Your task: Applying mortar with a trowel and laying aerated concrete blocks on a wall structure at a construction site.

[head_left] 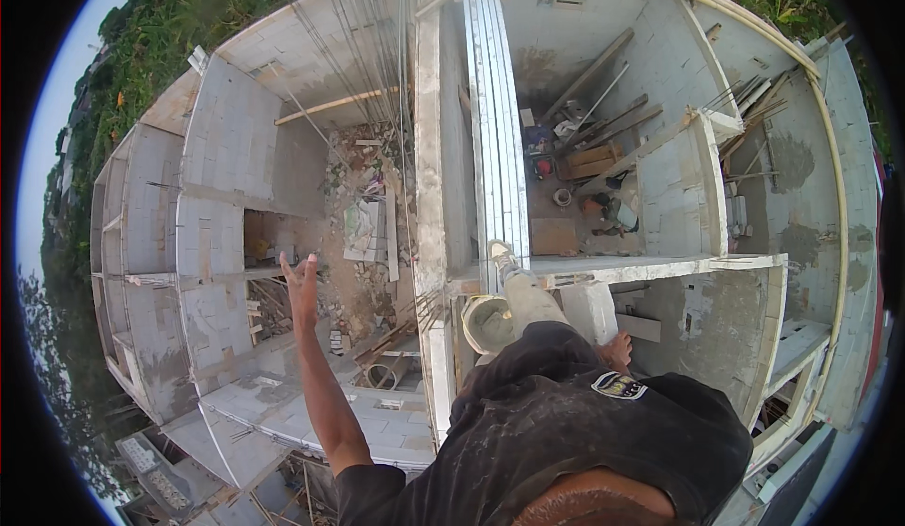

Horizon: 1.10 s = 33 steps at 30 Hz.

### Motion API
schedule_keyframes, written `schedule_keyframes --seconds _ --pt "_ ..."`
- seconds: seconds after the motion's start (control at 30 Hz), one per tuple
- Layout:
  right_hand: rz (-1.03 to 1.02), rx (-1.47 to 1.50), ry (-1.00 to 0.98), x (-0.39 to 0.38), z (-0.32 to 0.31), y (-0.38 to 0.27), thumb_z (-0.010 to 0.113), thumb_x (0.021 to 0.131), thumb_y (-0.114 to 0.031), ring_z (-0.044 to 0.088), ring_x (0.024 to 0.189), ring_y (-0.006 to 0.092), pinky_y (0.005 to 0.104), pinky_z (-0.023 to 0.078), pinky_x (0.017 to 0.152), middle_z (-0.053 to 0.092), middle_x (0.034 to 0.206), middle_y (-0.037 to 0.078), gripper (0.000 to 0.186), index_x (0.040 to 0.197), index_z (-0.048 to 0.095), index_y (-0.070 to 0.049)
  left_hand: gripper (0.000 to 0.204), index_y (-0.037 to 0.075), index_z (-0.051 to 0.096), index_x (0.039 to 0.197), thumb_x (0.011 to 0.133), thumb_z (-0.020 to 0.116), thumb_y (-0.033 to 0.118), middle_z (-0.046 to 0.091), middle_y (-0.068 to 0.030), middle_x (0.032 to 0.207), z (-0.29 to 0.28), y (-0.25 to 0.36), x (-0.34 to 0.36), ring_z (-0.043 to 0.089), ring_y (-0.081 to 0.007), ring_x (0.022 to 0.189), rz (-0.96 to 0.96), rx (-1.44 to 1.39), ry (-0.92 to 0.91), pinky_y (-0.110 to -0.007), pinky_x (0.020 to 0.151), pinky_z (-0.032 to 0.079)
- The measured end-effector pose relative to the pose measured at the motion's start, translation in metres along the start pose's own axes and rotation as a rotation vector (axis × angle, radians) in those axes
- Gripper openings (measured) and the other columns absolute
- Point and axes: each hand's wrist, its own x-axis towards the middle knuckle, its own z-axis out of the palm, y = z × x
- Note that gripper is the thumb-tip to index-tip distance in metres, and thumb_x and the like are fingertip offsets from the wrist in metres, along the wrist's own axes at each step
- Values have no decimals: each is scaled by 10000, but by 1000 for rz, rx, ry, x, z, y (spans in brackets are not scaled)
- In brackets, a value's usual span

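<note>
My left arm reaches out over the drop on the left, and my left hand (303, 279) is empty with its fingers spread apart. On the other side, my right hand (617, 350) grips the lower edge of a pale grey building block (590, 312) beside my right leg. Part of that hand is hidden behind my body. By my leg stands a bucket (488, 324) with grey mortar in it. One shoe (501, 254) rests on the end of a bundle of long silvery metal profiles (498, 121).
A narrow concrete wall top (430, 149) runs forward, with deep drops on both sides. Rubble (363, 172) covers the floor at left. Thin rods (382, 45) rise there. Planks (603, 135) lean in the right room, where a person (613, 213) appears to crouch. Another wall top (660, 268) crosses right.
</note>
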Motion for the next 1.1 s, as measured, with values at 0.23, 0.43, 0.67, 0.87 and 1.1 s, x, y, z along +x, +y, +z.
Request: schedule_keyframes --seconds 0.23,0.43,0.67,0.87,1.1 --pt "-118 -25 48 42 -84 -96 850 528 -310 431 1224 388 533 440 954 422 1283 157 901 1239 354 -64 960 127 53 1535 867 640 488 425 -269 1377 60 72 86 443 -349 1273 245 128 -21 -472 1020 374" --pt "-261 83 143 61 -135 -161 839 511 -295 449 1192 412 538 444 943 457 1240 167 891 1226 372 -39 938 64 96 1521 869 662 430 383 -264 1404 44 19 94 435 -316 1276 1 98 59 -413 1011 389" --pt "-415 97 193 83 -175 -239 825 500 -280 451 1180 418 542 436 941 463 1237 171 876 1222 393 -36 966 43 74 1520 864 666 435 472 -256 1340 20 -21 98 453 -315 1263 -223 -126 243 -416 1044 343" --pt "-559 41 218 122 -193 -330 819 501 -275 436 1203 404 563 409 956 459 1255 150 880 1248 395 -82 978 -27 72 1501 865 661 426 465 -247 1364 1 -118 80 449 -328 1264 -317 -163 509 -404 1054 334" --pt "-638 -84 201 162 -246 -449 819 505 -273 434 1207 389 565 397 960 456 1254 139 859 1234 400 -95 1011 -24 129 1500 820 704 454 198 -223 1541 73 -213 1 341 -342 1354 -767 -350 603 -403 1100 299"
